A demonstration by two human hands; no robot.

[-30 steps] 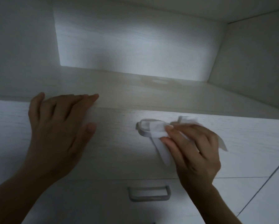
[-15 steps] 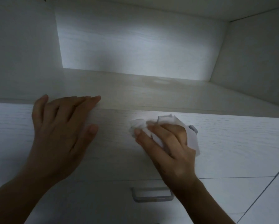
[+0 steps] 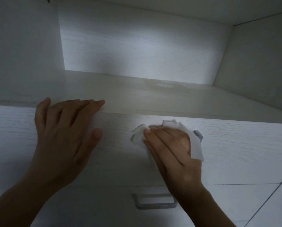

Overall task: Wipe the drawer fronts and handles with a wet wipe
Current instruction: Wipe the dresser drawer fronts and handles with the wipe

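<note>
A pale wood-grain upper drawer front fills the middle of the head view. Its grey handle is mostly covered; only the right end shows. My right hand lies over that handle and holds a crumpled white wet wipe around it, with wipe sticking out left, above and right of the fingers. Flat against the drawer front to the left rests my left hand, fingertips up at the drawer's top edge. Below, the lower drawer front carries a second grey handle, uncovered.
Above the drawers opens an empty cabinet shelf with a back panel and side walls; a faint round mark sits on its board. Pale floor tiles with dark joints show at the lower right.
My right hand has slid left along the upper handle with the wipe, from its right part to covering most of it. The left hand has stayed in place.
</note>
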